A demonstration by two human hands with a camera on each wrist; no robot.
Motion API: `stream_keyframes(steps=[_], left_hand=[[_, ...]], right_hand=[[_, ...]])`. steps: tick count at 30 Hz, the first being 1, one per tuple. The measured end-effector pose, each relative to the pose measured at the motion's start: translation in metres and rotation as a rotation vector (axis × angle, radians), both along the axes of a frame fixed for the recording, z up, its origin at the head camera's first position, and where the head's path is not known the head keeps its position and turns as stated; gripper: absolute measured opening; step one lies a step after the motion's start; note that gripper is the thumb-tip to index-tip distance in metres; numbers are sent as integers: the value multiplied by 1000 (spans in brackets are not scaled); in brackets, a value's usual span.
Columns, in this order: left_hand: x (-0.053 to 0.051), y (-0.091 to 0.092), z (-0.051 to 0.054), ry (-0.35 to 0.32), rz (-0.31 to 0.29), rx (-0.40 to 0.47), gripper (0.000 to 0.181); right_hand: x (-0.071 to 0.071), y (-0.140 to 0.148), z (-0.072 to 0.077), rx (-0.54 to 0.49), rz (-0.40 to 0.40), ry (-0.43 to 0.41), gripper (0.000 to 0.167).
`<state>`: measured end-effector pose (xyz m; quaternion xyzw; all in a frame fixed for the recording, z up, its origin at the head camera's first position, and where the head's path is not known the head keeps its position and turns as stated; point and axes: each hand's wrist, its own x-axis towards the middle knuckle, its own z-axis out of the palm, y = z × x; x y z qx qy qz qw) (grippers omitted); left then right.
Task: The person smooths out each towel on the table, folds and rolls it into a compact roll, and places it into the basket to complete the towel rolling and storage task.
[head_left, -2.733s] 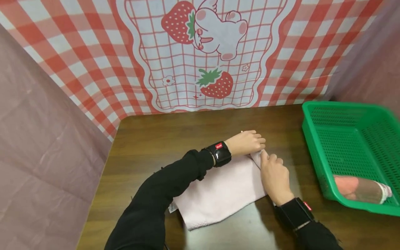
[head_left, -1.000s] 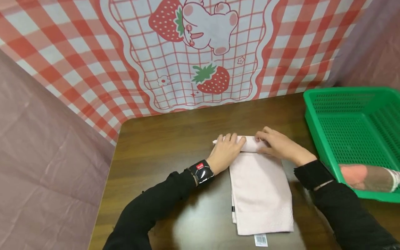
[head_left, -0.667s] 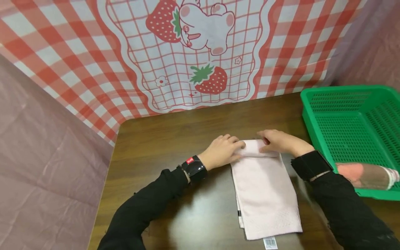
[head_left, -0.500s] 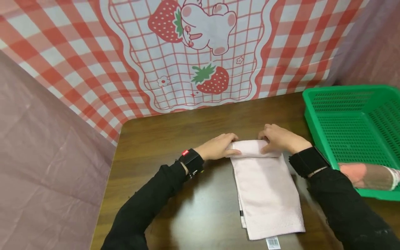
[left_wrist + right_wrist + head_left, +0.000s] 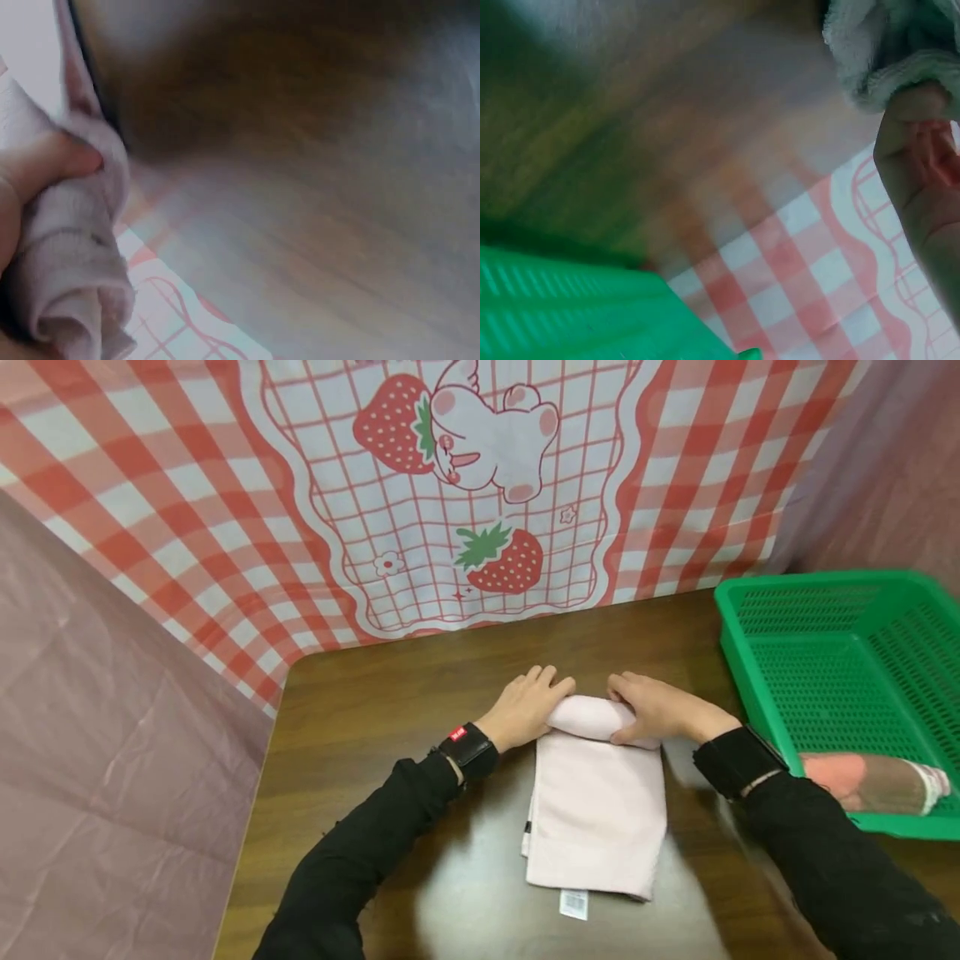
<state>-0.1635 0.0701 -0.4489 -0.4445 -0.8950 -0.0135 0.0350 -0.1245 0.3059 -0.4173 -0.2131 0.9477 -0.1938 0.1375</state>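
A pale pink towel lies on the table, its far end rolled up and its near part flat, with a white tag poking out at the near edge. My left hand grips the left end of the roll; in the left wrist view its thumb presses on the rolled towel, whose spiral end shows. At the right end, my right hand holds the roll between thumb and fingers. The right wrist view catches only that hand's edge and a bit of towel.
A green plastic basket stands at the right of the wooden table. Inside it lies a rolled pink and brown bundle with a white end. A red checkered cloth hangs behind the table.
The towel was folded flat and turned lengthwise, then its far end was rolled. Since half a second ago the flat part has become shorter and shifted left, with both hands still at the roll.
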Motion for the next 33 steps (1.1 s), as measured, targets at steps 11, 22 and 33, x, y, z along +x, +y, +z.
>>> stream_keyframes(steps=[11, 22, 33], left_hand=[[10, 1, 0, 7, 159, -62, 92], [31, 4, 1, 393, 14, -72, 16], [48, -9, -4, 268, -106, -245, 50]], right_hand=[[6, -1, -7, 90, 17, 74, 49], [15, 0, -5, 122, 76, 154, 45], [40, 1, 3, -132, 60, -219, 39]])
